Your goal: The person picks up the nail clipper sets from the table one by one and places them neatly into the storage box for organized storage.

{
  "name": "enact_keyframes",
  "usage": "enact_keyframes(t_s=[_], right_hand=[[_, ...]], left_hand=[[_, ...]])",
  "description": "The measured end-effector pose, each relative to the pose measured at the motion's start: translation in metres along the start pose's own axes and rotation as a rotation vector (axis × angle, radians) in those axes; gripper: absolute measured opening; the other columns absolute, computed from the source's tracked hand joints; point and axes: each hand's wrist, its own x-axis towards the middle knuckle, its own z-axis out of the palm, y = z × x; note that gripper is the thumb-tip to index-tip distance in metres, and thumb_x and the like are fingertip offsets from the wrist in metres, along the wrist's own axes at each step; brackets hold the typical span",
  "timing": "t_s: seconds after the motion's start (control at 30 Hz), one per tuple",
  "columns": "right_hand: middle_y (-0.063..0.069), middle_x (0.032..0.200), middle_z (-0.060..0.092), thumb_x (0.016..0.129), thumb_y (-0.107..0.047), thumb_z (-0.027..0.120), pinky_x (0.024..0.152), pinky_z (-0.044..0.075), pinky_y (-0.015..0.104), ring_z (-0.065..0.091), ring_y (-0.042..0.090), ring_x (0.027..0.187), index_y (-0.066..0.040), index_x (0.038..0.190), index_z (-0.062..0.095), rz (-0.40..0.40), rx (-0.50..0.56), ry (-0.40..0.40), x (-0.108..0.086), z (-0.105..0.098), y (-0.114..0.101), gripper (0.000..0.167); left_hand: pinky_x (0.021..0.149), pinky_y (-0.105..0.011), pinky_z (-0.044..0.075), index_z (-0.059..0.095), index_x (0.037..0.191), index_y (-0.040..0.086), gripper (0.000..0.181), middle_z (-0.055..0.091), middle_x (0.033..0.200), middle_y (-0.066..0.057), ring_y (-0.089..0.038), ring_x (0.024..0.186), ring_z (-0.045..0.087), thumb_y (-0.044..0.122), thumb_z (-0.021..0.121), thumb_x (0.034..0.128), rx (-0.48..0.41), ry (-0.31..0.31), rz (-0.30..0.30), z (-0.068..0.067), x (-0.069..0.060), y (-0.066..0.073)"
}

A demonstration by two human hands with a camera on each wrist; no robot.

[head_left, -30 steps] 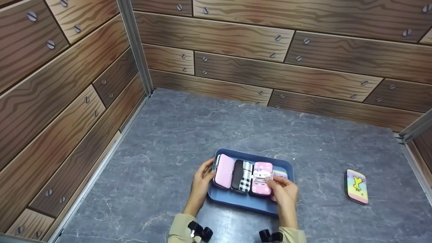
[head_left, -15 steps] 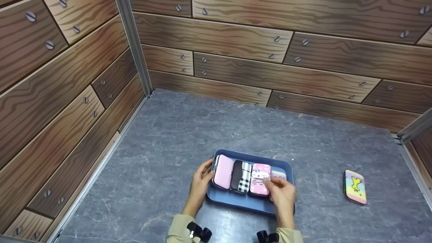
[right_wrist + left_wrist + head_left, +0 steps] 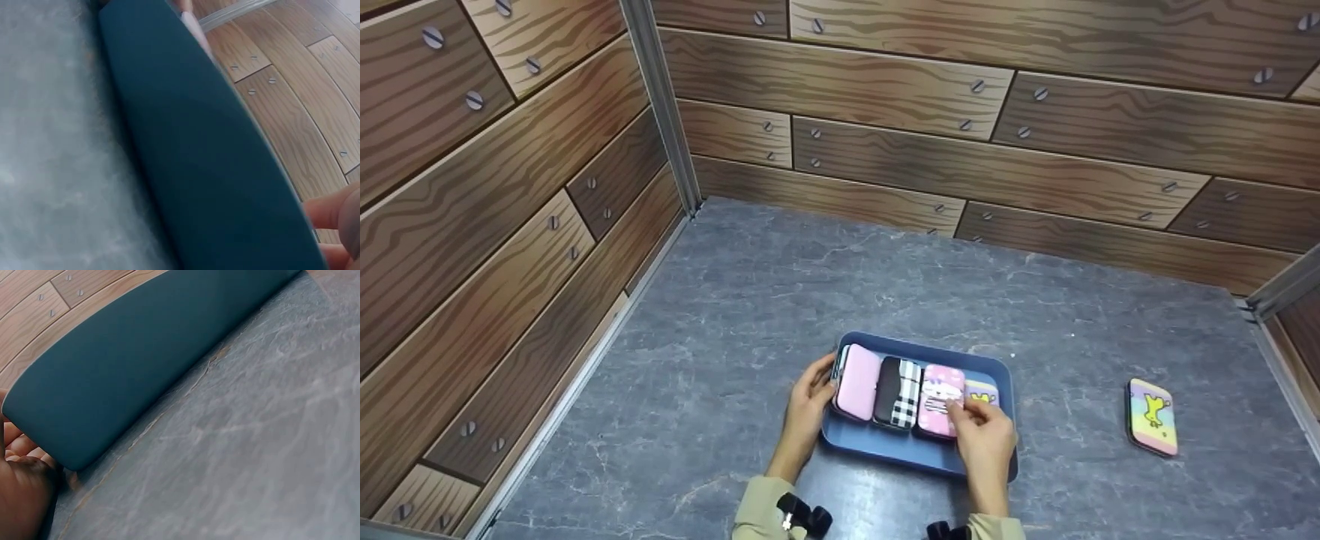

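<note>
In the head view a blue tray [image 3: 885,448] holds a row of small rounded cases. At the left end lies a plain pink case [image 3: 858,381], with another case's edge showing beside it. A black case with a checked bow [image 3: 904,401] comes next to it, then a pink cartoon-print case [image 3: 942,382]. My right hand [image 3: 986,446] pinches that case's right edge and partly covers a pastel case with a yellow figure [image 3: 981,388]. My left hand [image 3: 804,409] grips the tray's left end; in the left wrist view, its fingers [image 3: 21,444] curl around the tray's end.
Another pastel case with a yellow figure [image 3: 1153,416] lies on the grey marbled surface [image 3: 810,277], right of the tray. Wood-print walls [image 3: 885,135] stand behind and at both sides.
My right hand has shifted slightly left, and the pink cartoon-print case has slid slightly towards me. More of the pastel case beside it shows. My left hand stays at the tray's end.
</note>
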Motion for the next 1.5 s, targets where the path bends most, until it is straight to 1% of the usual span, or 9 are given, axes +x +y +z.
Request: enact_keyframes(t_s=[0.1, 0.23, 0.33, 0.57, 0.97, 1.13, 1.3, 1.5], right_hand=[[0.006, 0.074, 0.066, 0.078, -0.011, 0.082, 0.054, 0.041, 0.017, 0.050, 0.001, 0.058, 0.005, 0.092, 0.075, -0.024, -0.015, 0.012, -0.0011, 0.0009, 0.0010, 0.022], [0.010, 0.081, 0.065, 0.078, -0.010, 0.080, 0.056, 0.041, 0.015, 0.051, 0.001, 0.061, 0.006, 0.096, 0.074, -0.024, -0.006, 0.011, -0.0008, 0.0009, 0.0019, 0.024], [0.012, 0.083, 0.064, 0.078, -0.007, 0.079, 0.056, 0.042, 0.014, 0.051, 0.001, 0.061, 0.006, 0.099, 0.073, -0.019, 0.001, 0.010, -0.0006, 0.0005, 0.0025, 0.026], [0.010, 0.081, 0.062, 0.078, -0.007, 0.079, 0.055, 0.042, 0.014, 0.051, 0.003, 0.062, 0.007, 0.100, 0.073, -0.011, 0.020, 0.005, 0.0004, 0.0001, 0.0033, 0.027], [0.004, 0.071, 0.061, 0.077, -0.007, 0.080, 0.050, 0.041, 0.015, 0.051, 0.002, 0.056, 0.006, 0.096, 0.073, 0.011, 0.057, -0.005, 0.0018, 0.0010, 0.0060, 0.024], [0.002, 0.070, 0.060, 0.078, -0.008, 0.080, 0.051, 0.039, 0.015, 0.050, 0.003, 0.056, 0.005, 0.094, 0.073, 0.005, 0.047, 0.005, 0.0029, 0.0017, 0.0076, 0.022], [0.003, 0.070, 0.059, 0.078, -0.008, 0.079, 0.051, 0.039, 0.015, 0.050, 0.004, 0.057, 0.005, 0.094, 0.073, 0.019, 0.032, 0.000, 0.0024, 0.0021, 0.0064, 0.022], [0.004, 0.071, 0.060, 0.078, -0.007, 0.079, 0.050, 0.041, 0.015, 0.050, 0.003, 0.056, 0.008, 0.096, 0.071, -0.011, 0.024, -0.024, 0.0016, -0.0004, 0.0019, 0.025]], left_hand=[[0.112, -0.039, 0.037, 0.048, 0.142, -0.005, 0.044, 0.043, 0.148, -0.025, -0.036, 0.140, 0.038, -0.001, 0.050, 0.0982, 0.005, 0.004, 0.006, -0.0002, 0.0006, -0.0006], [0.112, -0.039, 0.037, 0.048, 0.142, -0.005, 0.044, 0.043, 0.148, -0.025, -0.036, 0.140, 0.038, -0.001, 0.050, 0.0980, 0.001, 0.007, 0.003, -0.0006, 0.0005, -0.0014], [0.112, -0.038, 0.037, 0.048, 0.142, -0.005, 0.044, 0.043, 0.148, -0.025, -0.036, 0.140, 0.038, -0.002, 0.050, 0.0980, -0.004, 0.006, -0.002, -0.0003, 0.0001, -0.0012], [0.112, -0.039, 0.036, 0.047, 0.142, -0.005, 0.044, 0.042, 0.149, -0.025, -0.037, 0.140, 0.037, -0.001, 0.050, 0.0979, -0.002, 0.004, 0.001, 0.0008, 0.0000, -0.0009], [0.112, -0.038, 0.037, 0.048, 0.142, -0.005, 0.044, 0.043, 0.149, -0.024, -0.036, 0.140, 0.037, -0.001, 0.051, 0.0981, 0.007, 0.007, 0.003, 0.0010, -0.0005, -0.0004], [0.111, -0.038, 0.038, 0.047, 0.141, -0.006, 0.044, 0.044, 0.148, -0.025, -0.036, 0.140, 0.038, -0.001, 0.051, 0.0978, 0.008, 0.011, 0.001, 0.0011, -0.0006, -0.0008], [0.111, -0.038, 0.038, 0.048, 0.141, -0.006, 0.044, 0.044, 0.147, -0.025, -0.036, 0.140, 0.038, -0.002, 0.050, 0.0973, 0.006, 0.021, -0.004, 0.0014, -0.0006, -0.0003], [0.112, -0.038, 0.037, 0.048, 0.141, -0.006, 0.044, 0.043, 0.148, -0.025, -0.037, 0.140, 0.038, -0.002, 0.050, 0.0979, 0.000, 0.016, -0.001, 0.0013, -0.0006, 0.0006]])
